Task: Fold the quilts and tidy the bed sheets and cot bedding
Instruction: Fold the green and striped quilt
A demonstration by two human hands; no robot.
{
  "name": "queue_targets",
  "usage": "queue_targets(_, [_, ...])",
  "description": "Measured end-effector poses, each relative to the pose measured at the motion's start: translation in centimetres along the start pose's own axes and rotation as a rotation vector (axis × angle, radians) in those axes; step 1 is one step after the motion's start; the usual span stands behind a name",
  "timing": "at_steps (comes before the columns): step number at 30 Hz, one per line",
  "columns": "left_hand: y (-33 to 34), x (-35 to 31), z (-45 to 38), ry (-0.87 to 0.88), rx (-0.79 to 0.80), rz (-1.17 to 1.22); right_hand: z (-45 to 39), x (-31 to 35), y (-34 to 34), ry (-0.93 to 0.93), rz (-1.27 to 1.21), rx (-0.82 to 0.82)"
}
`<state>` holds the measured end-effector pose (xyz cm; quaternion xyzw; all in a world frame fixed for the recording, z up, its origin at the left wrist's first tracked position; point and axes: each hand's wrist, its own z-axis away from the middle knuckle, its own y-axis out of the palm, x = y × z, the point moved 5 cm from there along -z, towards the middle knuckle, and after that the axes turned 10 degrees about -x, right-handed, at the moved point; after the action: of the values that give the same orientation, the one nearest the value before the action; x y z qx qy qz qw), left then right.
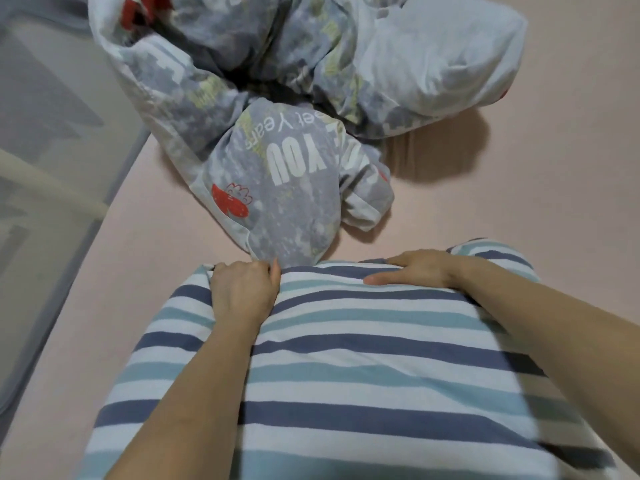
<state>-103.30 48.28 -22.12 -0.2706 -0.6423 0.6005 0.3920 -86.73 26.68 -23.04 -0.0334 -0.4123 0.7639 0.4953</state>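
Note:
A thick striped quilt (363, 358) in white, navy and teal lies folded on the pink bed sheet (519, 209), close in front of me. My left hand (242, 289) grips the quilt's far left edge, fingers curled over it. My right hand (415, 270) grips the far right part of the same edge, with the fingers over the rim and the thumb flat on top. Beyond the striped quilt a grey printed quilt (277, 109) with white lettering and red shapes lies crumpled in a heap.
The bed's left edge (104, 237) runs diagonally, with a grey mesh cot side and a pale rail (52, 181) beyond it. Bare pink sheet stretches to the right of both quilts.

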Motion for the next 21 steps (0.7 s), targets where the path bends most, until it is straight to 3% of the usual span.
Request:
queue_targets(3, [-0.7, -2.3, -1.0, 0.096, 0.02, -0.021, 0.4, -0.2, 1.2, -0.026, 0.137, -0.187])
queue_targets(6, [-3.9, -5.4, -3.5, 0.036, 0.043, 0.413, 1.7, -0.8, -1.8, -0.095, -0.022, -0.285])
queue_targets(8, [-5.6, -9.1, -4.0, 0.087, 0.33, 0.833, 3.1, -3.0, -4.3, -0.088, -0.185, -0.167])
queue_targets(10, [-5.7, -11.3, -2.7, 0.241, 0.581, 0.769, 3.7, -4.1, -4.6, -0.084, -0.107, -0.054])
queue_targets(12, [-4.8, -13.3, -1.9, 0.323, 0.688, 0.602, 4.4, -6.4, -3.0, -0.022, -0.012, -0.069])
queue_targets(14, [-4.1, -15.9, -1.5, 0.335, 0.783, 0.497, 4.8, -8.0, -0.8, 0.046, -0.02, -0.17])
queue_targets(17, [-3.7, -20.0, -1.0, 0.394, 0.811, 0.405, 5.8, -8.4, 0.0, -0.015, 0.031, -0.419])
queue_targets(19, [-4.1, -21.7, -1.2, 0.43, 0.758, 0.499, 6.7, -8.7, -2.2, -0.073, 0.106, -0.576])
queue_targets(21, [-4.6, -21.2, -2.0, 0.38, 0.708, 0.765, 7.0, -8.7, -5.1, -0.08, 0.126, -0.78])
